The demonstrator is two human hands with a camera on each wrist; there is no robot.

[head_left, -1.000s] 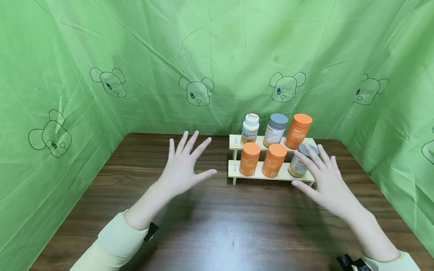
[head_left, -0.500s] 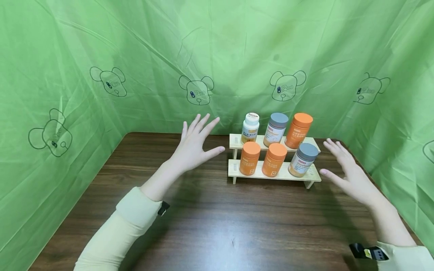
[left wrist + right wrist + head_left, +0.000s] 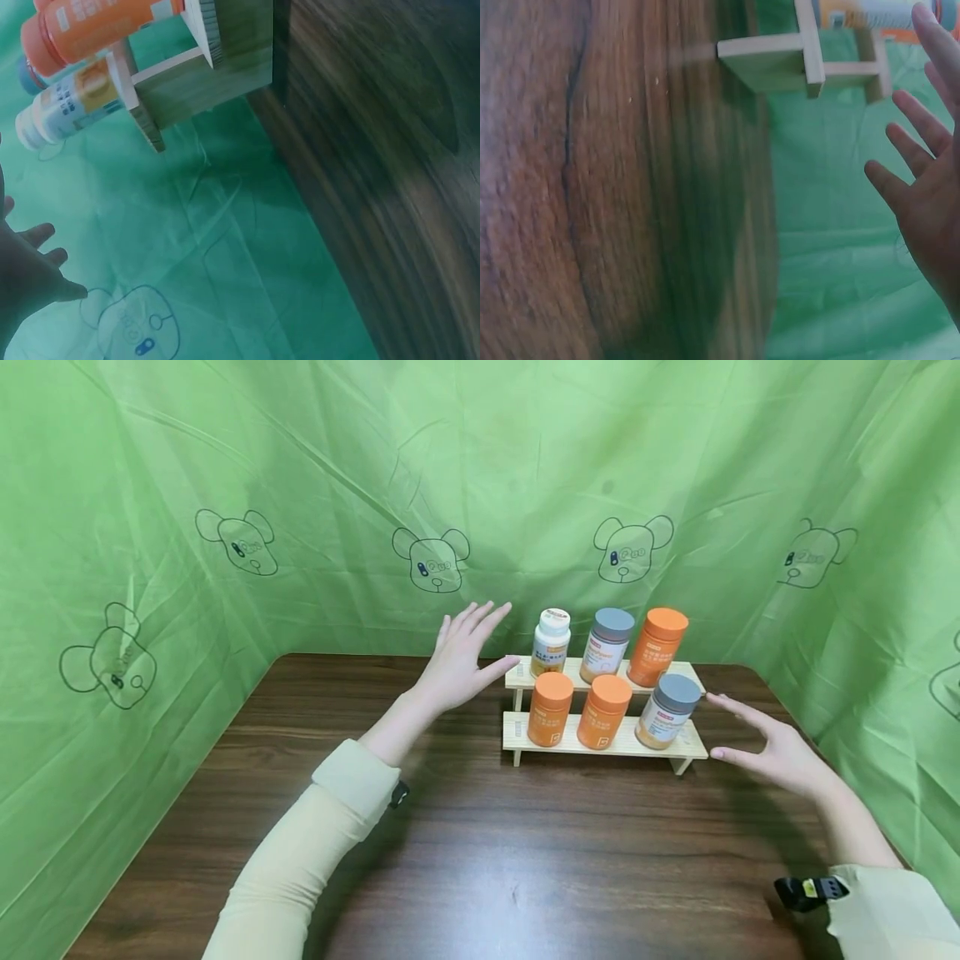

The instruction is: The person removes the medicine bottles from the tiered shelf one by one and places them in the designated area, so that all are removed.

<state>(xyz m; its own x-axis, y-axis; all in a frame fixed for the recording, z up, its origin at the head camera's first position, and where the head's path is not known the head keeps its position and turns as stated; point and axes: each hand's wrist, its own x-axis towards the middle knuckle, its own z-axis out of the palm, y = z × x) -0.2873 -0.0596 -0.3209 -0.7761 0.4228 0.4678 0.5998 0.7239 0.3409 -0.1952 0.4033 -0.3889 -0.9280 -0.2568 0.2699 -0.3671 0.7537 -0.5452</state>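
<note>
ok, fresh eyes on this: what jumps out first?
The orange jars on the wooden rack: two in front, one at back right. Then the left hand and right hand, one near each end of the rack. Behind it hangs bright green cloth printed with cartoon animal faces.

Pale wooden rack [image 3: 627, 742], 2 tiers on short legs, stands nr table's [image 3: 480, 843] bk edge, R of ctr, its long front edge approx parallel to that edge. Upper tier [image 3: 573, 675], L to R: small white-capped btl [image 3: 551, 647] w/ yellow-orange on lower label, nr tier's L end; grey-lid jar [image 3: 604, 647] w/ white label, mid; all-orange jar [image 3: 657, 647], toward R end. Lower tier [image 3: 518, 727], L to R: 1st orange jar [image 3: 550, 712] just in from L end; 2nd orange jar [image 3: 603, 714] beside it; front grey-lid jar [image 3: 664, 714], white label, nr R end. All 6 upright, lids on, labels facing tiers' front edges.
</note>
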